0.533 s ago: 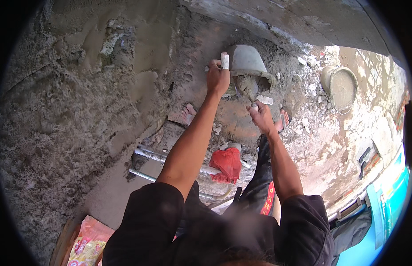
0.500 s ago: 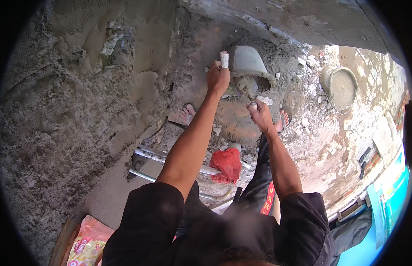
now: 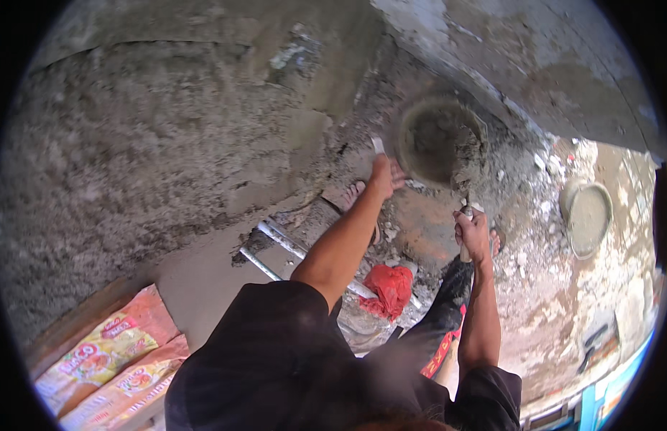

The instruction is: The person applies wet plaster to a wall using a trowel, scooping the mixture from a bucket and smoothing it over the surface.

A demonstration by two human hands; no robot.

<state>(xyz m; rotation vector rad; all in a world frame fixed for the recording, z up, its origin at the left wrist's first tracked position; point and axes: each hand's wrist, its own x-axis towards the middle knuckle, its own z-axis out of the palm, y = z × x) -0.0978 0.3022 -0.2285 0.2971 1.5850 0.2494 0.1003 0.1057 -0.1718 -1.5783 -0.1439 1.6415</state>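
Observation:
A round mortar bucket [image 3: 404, 140] stands upright on the ground ahead of me, with dark wet mortar inside. My left hand [image 3: 386, 176] is beside its near left rim, fingers stretched out; one finger seems wrapped in something white. Whether the fingertips touch the rim I cannot tell. My right hand [image 3: 474, 233] grips the handle of a trowel [image 3: 468, 161]. The trowel's blade carries a heap of grey mortar and lies over the bucket's right side.
A second bucket [image 3: 590, 219] of grey mix stands at the right among rubble. Metal bars [image 3: 283, 241] and a red plastic bag [image 3: 391, 291] lie near my legs. A rough plastered wall [image 3: 154, 158] rises at left; printed bags [image 3: 110, 352] lie lower left.
The bucket has gone from tipped toward me to upright. My left hand has opened from its grip there. The trowel, inside the bucket before, now shows loaded with mortar. The view has shifted.

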